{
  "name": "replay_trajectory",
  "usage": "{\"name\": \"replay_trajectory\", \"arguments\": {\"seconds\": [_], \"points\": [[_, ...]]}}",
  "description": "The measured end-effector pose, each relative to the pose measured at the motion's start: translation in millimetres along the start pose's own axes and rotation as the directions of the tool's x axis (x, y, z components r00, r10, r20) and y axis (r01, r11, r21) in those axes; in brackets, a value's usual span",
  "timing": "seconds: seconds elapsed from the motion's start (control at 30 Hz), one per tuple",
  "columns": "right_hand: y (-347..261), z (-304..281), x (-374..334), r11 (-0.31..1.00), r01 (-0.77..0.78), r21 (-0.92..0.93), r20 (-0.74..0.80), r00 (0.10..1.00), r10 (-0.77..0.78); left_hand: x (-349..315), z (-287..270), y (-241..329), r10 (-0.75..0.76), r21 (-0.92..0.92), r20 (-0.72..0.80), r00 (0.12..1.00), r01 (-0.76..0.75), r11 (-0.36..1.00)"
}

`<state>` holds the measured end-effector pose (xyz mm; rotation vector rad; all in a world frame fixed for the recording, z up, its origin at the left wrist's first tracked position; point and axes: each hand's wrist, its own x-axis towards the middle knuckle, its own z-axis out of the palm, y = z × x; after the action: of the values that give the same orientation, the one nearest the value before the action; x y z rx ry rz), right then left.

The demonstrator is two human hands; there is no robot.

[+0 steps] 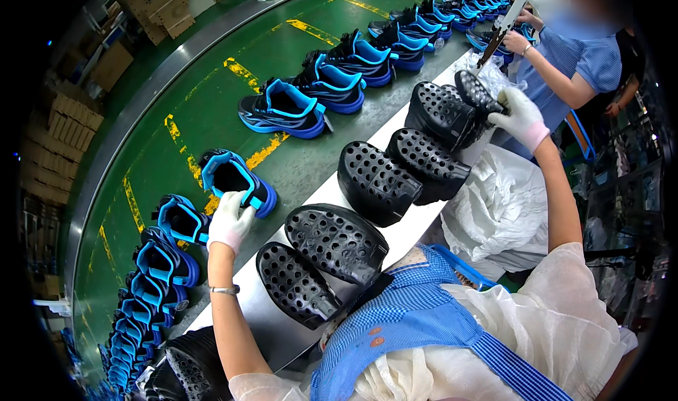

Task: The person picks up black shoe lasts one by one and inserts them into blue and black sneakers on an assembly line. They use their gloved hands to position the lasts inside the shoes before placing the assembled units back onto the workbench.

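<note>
My left hand point(232, 222), in a white glove, grips the heel of a black and blue sneaker point(233, 178) standing on the green surface. The sneaker's opening faces up. My right hand point(521, 118), also gloved, is closed around the narrow end of a black perforated shoe form point(474, 90), tilted above other forms. Below it, a rounded shoe form point(439, 111) lies on the pale ledge. Nearer to me on that ledge are more forms with round holes, among them a wide one point(335, 240) and a narrower one point(296, 281).
Sneakers point(281, 108) line the green conveyor point(226, 115) with yellow marks, both ahead and at left. A crumpled white plastic bag point(498, 203) hangs beside the ledge point(417, 231). At the far right a co-worker point(572, 69) handles something. Cardboard stacks point(67, 129) stand at left.
</note>
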<state>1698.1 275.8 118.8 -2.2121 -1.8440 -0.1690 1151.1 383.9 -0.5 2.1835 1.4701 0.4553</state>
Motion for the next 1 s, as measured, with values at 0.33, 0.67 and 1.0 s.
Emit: {"name": "replay_trajectory", "arguments": {"seconds": [0.33, 0.67, 1.0], "points": [[-204, -22, 21, 0.704, 0.538, 0.463, -0.183, 0.835, -0.518, -7, -29, 60, 0.045, -0.788, -0.031, 0.999, -0.052, 0.613], [-334, 35, 27, 0.524, 0.586, 0.618, 0.095, 0.607, -0.789, -30, -17, 43, -0.01, -0.992, -0.127, 0.992, -0.128, -0.017], [-353, 71, 46, 0.504, 0.73, 0.463, 0.163, 0.489, -0.857, -34, -1, 7, -0.19, -0.977, 0.104, 0.976, 0.135, 0.162]]}}
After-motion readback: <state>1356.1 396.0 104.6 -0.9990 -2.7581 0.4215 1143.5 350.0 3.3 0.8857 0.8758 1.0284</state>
